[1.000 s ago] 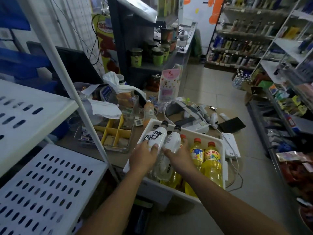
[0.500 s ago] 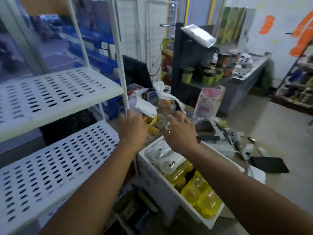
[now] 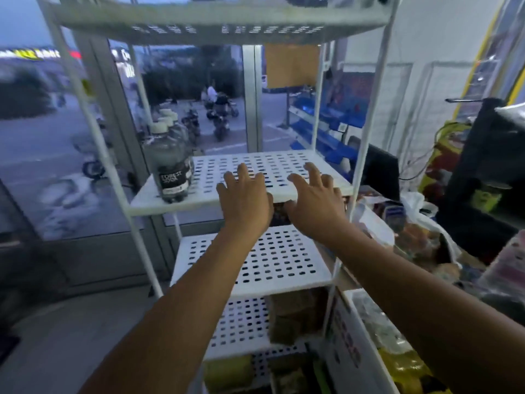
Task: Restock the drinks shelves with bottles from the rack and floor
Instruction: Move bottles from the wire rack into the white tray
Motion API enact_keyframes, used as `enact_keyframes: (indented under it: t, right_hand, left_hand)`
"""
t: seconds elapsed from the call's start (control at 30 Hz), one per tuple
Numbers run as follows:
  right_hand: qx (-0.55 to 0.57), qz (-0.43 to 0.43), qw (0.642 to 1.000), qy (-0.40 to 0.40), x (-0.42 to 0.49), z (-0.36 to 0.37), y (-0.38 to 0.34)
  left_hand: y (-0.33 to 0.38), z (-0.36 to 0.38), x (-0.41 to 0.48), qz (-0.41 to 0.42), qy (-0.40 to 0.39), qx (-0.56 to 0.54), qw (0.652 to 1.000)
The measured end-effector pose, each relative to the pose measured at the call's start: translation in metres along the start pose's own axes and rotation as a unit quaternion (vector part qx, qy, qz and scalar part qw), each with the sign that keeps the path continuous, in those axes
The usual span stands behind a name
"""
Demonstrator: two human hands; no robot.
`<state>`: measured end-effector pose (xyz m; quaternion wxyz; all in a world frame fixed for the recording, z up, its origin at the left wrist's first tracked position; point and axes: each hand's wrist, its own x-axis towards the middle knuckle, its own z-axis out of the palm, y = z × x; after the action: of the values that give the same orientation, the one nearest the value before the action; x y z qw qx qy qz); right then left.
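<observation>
Holds nothing in the left hand (image 3: 244,200) or the right hand (image 3: 315,203). Spreads both sets of fingers wide and nearly straight, palms down, side by side at the centre of the frame, over the front edge of the white perforated shelf (image 3: 272,163). Cannot tell whether the fingertips touch the shelf surface or stay just above it.

Leaves the row of Forest Soda bottles (image 3: 172,172) standing upright at the left end of that same shelf, near the left fingers (image 3: 243,173) but apart from them, running back toward the window (image 3: 42,137). Keeps the right fingers (image 3: 312,170) over bare shelf toward the right post.

Shows the white crate (image 3: 345,345) at lower right, well below both forearms, with yellow drinks bottles (image 3: 403,368) blurred inside.

Differs from a second ago, when both hands gripped white-labelled bottles down in the crate, and from half a second ago, when they sat lower by the rack post above the crate. Now looks up at the rack, with the hands higher, at shelf level.
</observation>
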<state>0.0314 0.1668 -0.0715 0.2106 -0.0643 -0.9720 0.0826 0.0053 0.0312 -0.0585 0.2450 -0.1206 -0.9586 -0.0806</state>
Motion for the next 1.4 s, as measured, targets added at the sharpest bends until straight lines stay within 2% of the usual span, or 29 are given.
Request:
enact_keyframes:
  t: [0.2, 0.3, 0.4, 0.47, 0.6, 0.7, 0.8, 1.03, 1.17, 1.23, 1.3, 1.4]
  right_hand:
    - [0.04, -0.076, 0.996, 0.0, 0.04, 0.019, -0.072]
    - [0.071, -0.095, 0.993, -0.002, 0.063, 0.034, -0.107]
    - [0.118, -0.091, 0.989, -0.02, 0.089, 0.049, -0.14]
    - [0.192, -0.079, 0.978, -0.037, 0.106, 0.058, -0.158]
    - [0.326, -0.039, 0.942, -0.073, 0.131, 0.078, -0.185]
    - [0.38, -0.017, 0.922, -0.067, 0.144, 0.092, -0.199]
    - [0.416, -0.02, 0.907, -0.059, 0.155, 0.101, -0.204]
    - [0.48, -0.048, 0.871, -0.09, 0.165, 0.104, -0.214]
    - [0.454, -0.068, 0.886, -0.061, 0.17, 0.116, -0.237]
    - [0.441, -0.04, 0.894, -0.064, 0.171, 0.117, -0.246]
    - [0.476, 0.004, 0.876, -0.073, 0.172, 0.117, -0.25]
    - [0.516, 0.019, 0.855, -0.041, 0.165, 0.113, -0.247]
  left_hand:
    - [-0.071, -0.012, 0.013, -0.062, 0.072, 0.0, 0.996]
    - [-0.11, -0.009, 0.024, -0.085, 0.147, -0.041, 0.985]
    - [-0.145, 0.003, 0.037, -0.118, 0.239, -0.111, 0.957]
    - [-0.164, 0.015, 0.045, -0.148, 0.27, -0.212, 0.928]
    - [-0.192, 0.039, 0.052, -0.119, 0.201, -0.416, 0.879]
    - [-0.207, 0.053, 0.057, -0.102, 0.142, -0.489, 0.854]
    - [-0.216, 0.056, 0.064, -0.12, 0.136, -0.491, 0.852]
    - [-0.212, 0.04, 0.042, -0.121, 0.202, -0.518, 0.822]
    - [-0.211, 0.029, 0.031, -0.114, 0.214, -0.55, 0.799]
    - [-0.213, 0.026, 0.03, -0.114, 0.219, -0.551, 0.797]
    - [-0.214, 0.023, 0.029, -0.116, 0.224, -0.553, 0.794]
    - [-0.214, 0.02, 0.03, -0.117, 0.212, -0.564, 0.789]
